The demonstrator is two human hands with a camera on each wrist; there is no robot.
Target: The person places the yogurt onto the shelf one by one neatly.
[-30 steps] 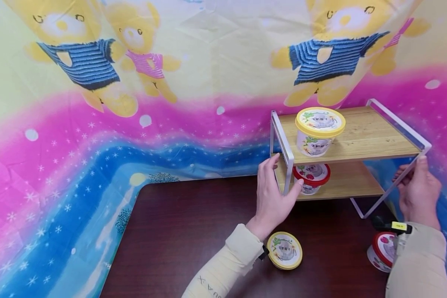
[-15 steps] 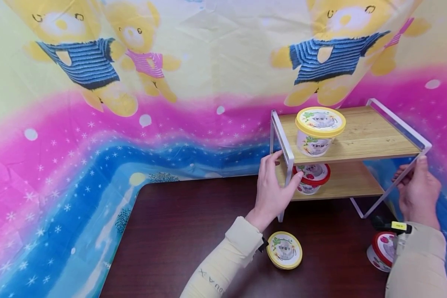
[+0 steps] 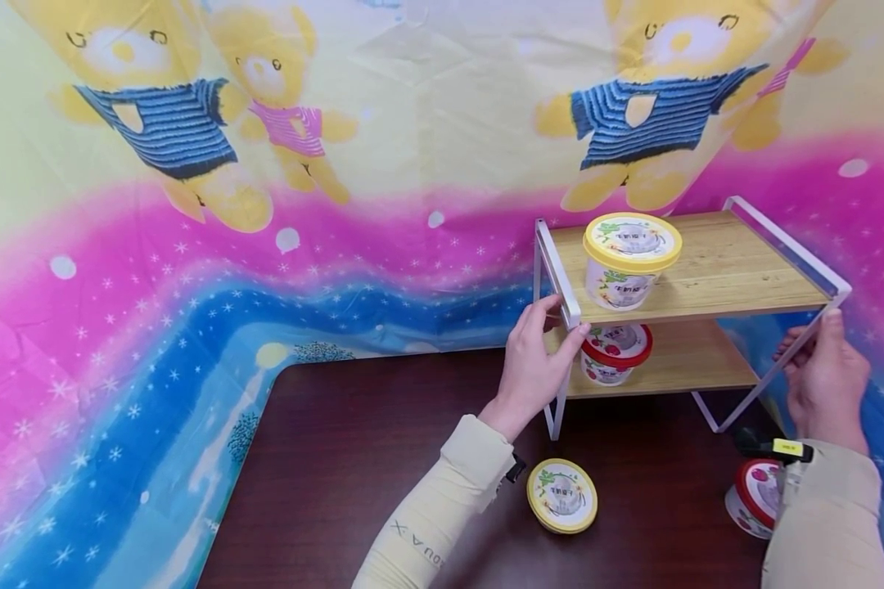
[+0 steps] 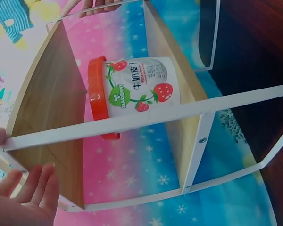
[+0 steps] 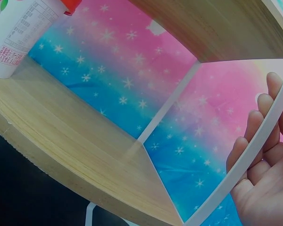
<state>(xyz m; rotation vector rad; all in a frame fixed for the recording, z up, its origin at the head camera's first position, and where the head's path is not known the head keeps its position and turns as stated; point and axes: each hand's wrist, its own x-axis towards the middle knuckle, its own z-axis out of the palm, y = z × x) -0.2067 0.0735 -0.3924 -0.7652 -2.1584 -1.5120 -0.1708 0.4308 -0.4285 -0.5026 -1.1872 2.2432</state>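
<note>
A two-tier wooden shelf rack point(image 3: 737, 262) with white metal side frames stands at the back right of the table. My left hand point(image 3: 534, 360) holds its left frame just below the top corner, thumb at the front post and fingers at the outer side. On the right, my other hand point(image 3: 828, 376) grips the slanted front post, with fingers curled behind it in the right wrist view. A yellow-lidded tub point(image 3: 629, 270) sits on the upper board near the left end. Below it, a red-lidded tub with strawberries point(image 4: 144, 87) stands on the lower board.
Another yellow-lidded tub point(image 3: 562, 496) is on the dark table point(image 3: 354, 458) in front of the rack. A second red-lidded tub point(image 3: 753, 499) is partly hidden by the right sleeve. A cloth printed with bears point(image 3: 412, 270) hangs behind.
My left hand has shifted slightly upward along the left frame, and its thumb has moved from over the lower tub to the post. The right hand and the tubs stay nearly in place.
</note>
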